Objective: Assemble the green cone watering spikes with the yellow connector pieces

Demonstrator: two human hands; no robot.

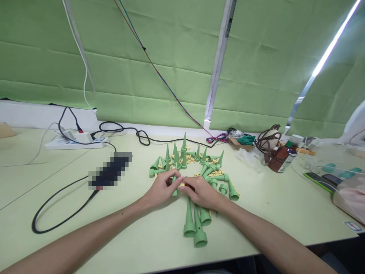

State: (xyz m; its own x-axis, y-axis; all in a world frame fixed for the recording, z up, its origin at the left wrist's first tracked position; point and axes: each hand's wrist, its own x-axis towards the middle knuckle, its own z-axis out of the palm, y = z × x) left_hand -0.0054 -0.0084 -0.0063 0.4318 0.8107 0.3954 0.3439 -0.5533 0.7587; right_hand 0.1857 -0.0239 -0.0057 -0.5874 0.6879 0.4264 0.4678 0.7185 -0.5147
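Note:
My left hand [160, 188] is closed around a green plastic cone-shaped spike [175, 191], its wide end pointing down. My right hand [203, 192] pinches a small yellow plastic piece [181, 185] against the side of that spike, and the fingertips of both hands nearly meet. Behind the hands, several green spikes stand upright on their wide ends, such as a tall spike [184, 144]. Others lie on their sides, including two loose spikes [189, 222] in front of my right hand. Small yellow pieces [216, 173] are scattered among them.
A power strip [76, 143] with black cables and a blurred dark device [110, 171] lie on the left. To the right are a brown bottle [282, 158], clear plastic wrap [248, 159] and phones [321, 182]. The table [137, 243] ends near my body.

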